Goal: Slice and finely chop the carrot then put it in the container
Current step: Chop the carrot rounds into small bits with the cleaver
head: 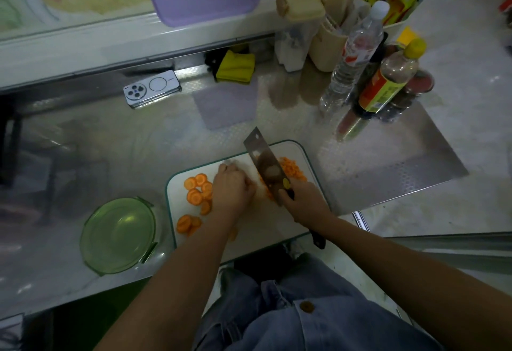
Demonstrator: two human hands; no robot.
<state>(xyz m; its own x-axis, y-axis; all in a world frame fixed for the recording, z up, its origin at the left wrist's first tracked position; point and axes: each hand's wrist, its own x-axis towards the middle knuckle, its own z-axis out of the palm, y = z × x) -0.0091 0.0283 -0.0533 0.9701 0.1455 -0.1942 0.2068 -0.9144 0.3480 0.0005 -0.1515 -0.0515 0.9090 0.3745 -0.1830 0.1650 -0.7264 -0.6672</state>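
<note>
Between your hands the cleaver (264, 165) meets the board (266, 220); right hand (302, 198) grips its handle, left hand (232, 187) curls alongside, hold unclear. Carrot slices (198, 189) lie left of it, container (119, 235) past the board's edge.

person seen from above: left hand (232, 187) and right hand (302, 198) bare, forearms bare all the way back to the frame edge. lower body in a loose, faded blue-grey denim garment (332, 328), heavily creased, with stitched seams and overlapping folds across the lap. one round brown button (307, 306) sits on the denim near a seam; whether the garment is trousers, skirt or apron cannot be told.
</note>
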